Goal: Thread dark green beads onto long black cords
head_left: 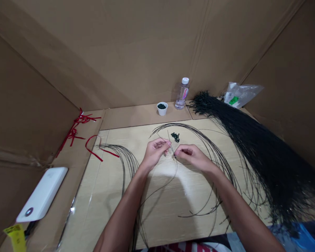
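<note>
both hands work low over the pale board (168, 217), the left hand (154, 154) pinched shut on something too fine to tell, the right hand (191, 157) closed on a thin black strand (171, 148), with a small heap of dark beads (175, 137) at twelve o'clock and a thick bundle of black strands (259, 161) at two o'clock.

- thin black strand (171, 144), nearly upright, lower end pinched by right hand (191, 157)
- small dark beads (175, 137), loose little heap, just beyond strand's top
- long black strands (215, 150), thin, loose, curving in wide arcs both sides of the pinched strand
</note>
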